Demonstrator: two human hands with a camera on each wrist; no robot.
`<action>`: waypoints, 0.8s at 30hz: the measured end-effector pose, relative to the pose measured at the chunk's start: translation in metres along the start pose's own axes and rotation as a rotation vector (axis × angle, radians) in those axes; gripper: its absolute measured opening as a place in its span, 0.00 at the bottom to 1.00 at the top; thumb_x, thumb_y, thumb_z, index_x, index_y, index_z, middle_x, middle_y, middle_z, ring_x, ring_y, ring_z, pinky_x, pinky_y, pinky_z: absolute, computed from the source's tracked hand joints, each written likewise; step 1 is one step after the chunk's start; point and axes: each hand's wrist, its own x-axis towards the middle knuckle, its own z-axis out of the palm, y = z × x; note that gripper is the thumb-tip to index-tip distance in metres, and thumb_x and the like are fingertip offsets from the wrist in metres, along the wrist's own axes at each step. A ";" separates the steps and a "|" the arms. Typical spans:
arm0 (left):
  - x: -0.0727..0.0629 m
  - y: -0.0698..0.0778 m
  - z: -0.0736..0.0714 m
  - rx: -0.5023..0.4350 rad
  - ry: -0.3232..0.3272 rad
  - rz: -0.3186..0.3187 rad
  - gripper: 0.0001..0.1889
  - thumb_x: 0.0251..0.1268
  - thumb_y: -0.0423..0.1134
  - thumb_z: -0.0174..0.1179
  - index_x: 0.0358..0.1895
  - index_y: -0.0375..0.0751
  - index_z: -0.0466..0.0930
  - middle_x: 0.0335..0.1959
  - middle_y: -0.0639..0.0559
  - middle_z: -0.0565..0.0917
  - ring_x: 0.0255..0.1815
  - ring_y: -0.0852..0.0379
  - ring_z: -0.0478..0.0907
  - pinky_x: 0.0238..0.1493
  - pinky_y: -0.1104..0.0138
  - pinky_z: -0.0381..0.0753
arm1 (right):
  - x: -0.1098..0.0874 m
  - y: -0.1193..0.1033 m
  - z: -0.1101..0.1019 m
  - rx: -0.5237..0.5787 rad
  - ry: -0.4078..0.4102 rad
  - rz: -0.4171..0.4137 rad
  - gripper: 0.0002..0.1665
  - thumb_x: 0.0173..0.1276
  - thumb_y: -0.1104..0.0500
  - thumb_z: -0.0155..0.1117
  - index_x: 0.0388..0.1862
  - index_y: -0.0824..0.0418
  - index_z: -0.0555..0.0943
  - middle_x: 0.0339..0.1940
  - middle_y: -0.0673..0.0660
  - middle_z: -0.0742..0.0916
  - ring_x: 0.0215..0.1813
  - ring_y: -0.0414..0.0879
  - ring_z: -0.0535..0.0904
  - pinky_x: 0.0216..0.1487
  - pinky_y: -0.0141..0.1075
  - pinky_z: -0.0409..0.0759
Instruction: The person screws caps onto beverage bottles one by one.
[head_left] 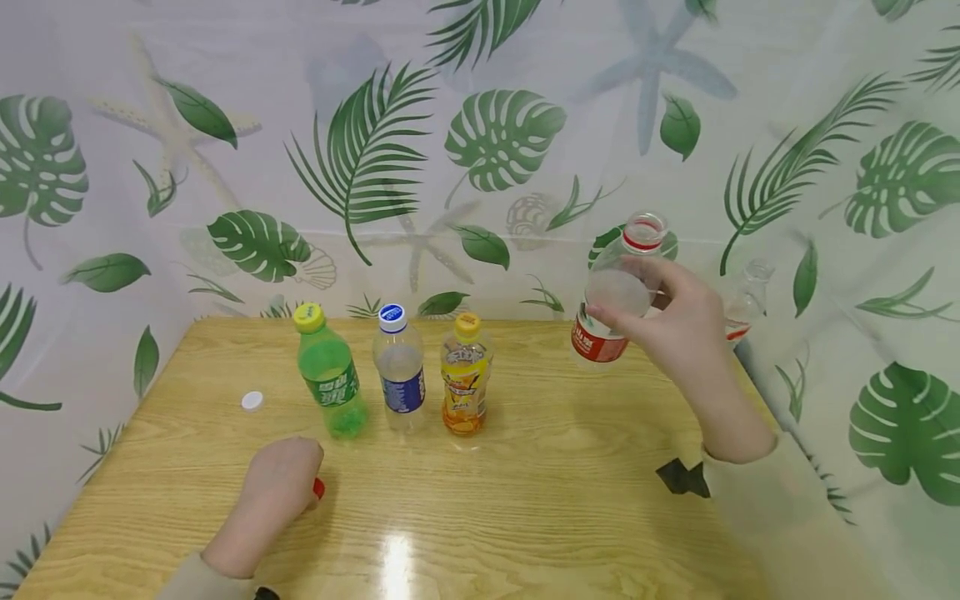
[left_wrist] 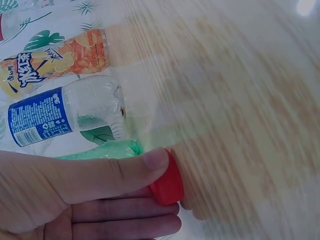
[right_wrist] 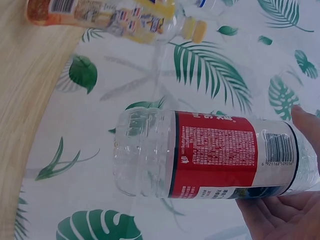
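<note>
My right hand grips a clear plastic bottle with a red and white label around its upper part. The bottle is held tilted above the table, its mouth uncapped with a red ring at the neck. In the right wrist view the bottle lies across the picture, fingers and thumb near its right end. Low over the table at the left, my left hand pinches a red bottle cap between thumb and fingers. Nearest to this hand stands a green bottle with a yellow cap.
A clear bottle with a blue label and an orange drink bottle stand beside the green one. A white cap lies at the left. Another uncapped bottle is partly hidden behind my right hand. A black patch lies on the table.
</note>
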 end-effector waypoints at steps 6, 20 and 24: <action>0.000 0.000 0.000 -0.001 -0.011 -0.006 0.23 0.39 0.34 0.86 0.23 0.43 0.74 0.21 0.52 0.75 0.24 0.53 0.71 0.25 0.60 0.75 | -0.011 -0.011 0.003 0.014 -0.028 -0.085 0.36 0.59 0.50 0.86 0.65 0.56 0.85 0.60 0.56 0.89 0.54 0.47 0.85 0.50 0.17 0.76; -0.002 0.000 0.001 -0.007 0.000 0.005 0.23 0.37 0.33 0.86 0.23 0.44 0.73 0.21 0.52 0.75 0.24 0.53 0.71 0.26 0.59 0.76 | -0.047 -0.020 0.021 0.042 -0.077 -0.214 0.33 0.52 0.59 0.89 0.58 0.58 0.86 0.45 0.54 0.91 0.48 0.38 0.83 0.52 0.18 0.78; -0.002 0.000 0.002 0.004 0.010 0.007 0.24 0.37 0.34 0.87 0.23 0.44 0.73 0.21 0.52 0.76 0.24 0.53 0.72 0.26 0.58 0.77 | -0.055 -0.018 0.030 0.027 -0.124 -0.237 0.32 0.50 0.61 0.90 0.55 0.60 0.86 0.43 0.53 0.91 0.46 0.42 0.85 0.51 0.24 0.83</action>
